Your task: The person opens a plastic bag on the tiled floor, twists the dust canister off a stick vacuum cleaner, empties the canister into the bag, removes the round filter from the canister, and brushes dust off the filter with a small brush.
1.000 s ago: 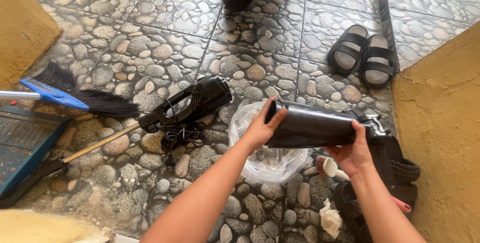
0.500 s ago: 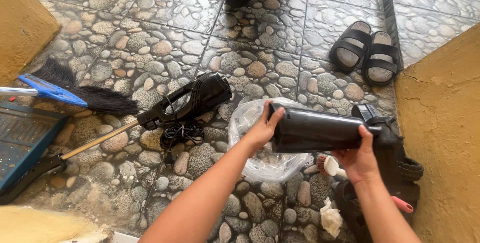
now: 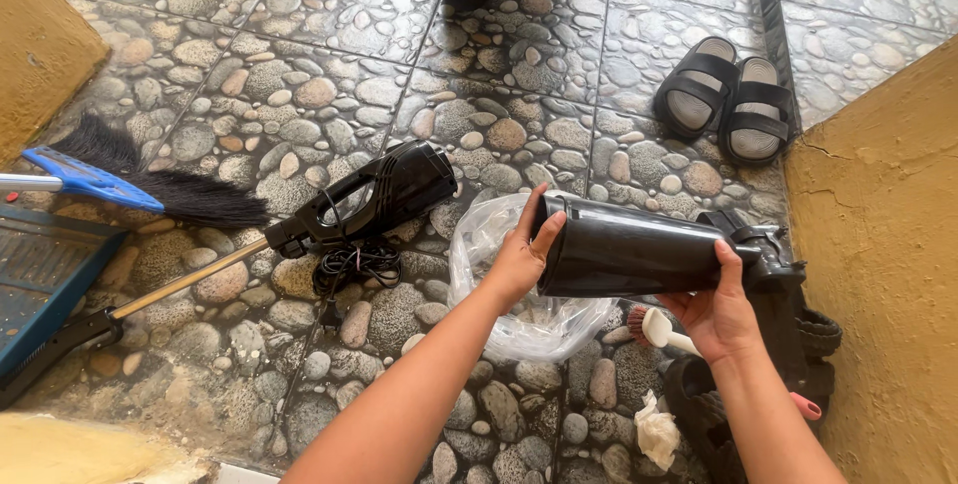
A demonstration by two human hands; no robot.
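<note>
On a pebbled floor [image 3: 299, 95], both hands now hold the black canister [image 3: 639, 249] level over a clear bag [image 3: 489, 244], seemingly shifted slightly. The left hand [image 3: 519, 259] cups its open end, fingers spread; right hand [image 3: 714, 309] fingers clamp beneath it.

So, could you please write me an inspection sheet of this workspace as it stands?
Surface: pebble-pattern tile floor, dusty.
Job's things: black canister held level over clear plastic bag.
Clutter: vacuum body, broom, blue dustpan, small brush, crumpled tissue, sandals.
Grip: left hand on canister's open end; right hand under its other end.
Cables: black cord bundled by vacuum body.
Surroundings: yellow wall on the right.
</note>
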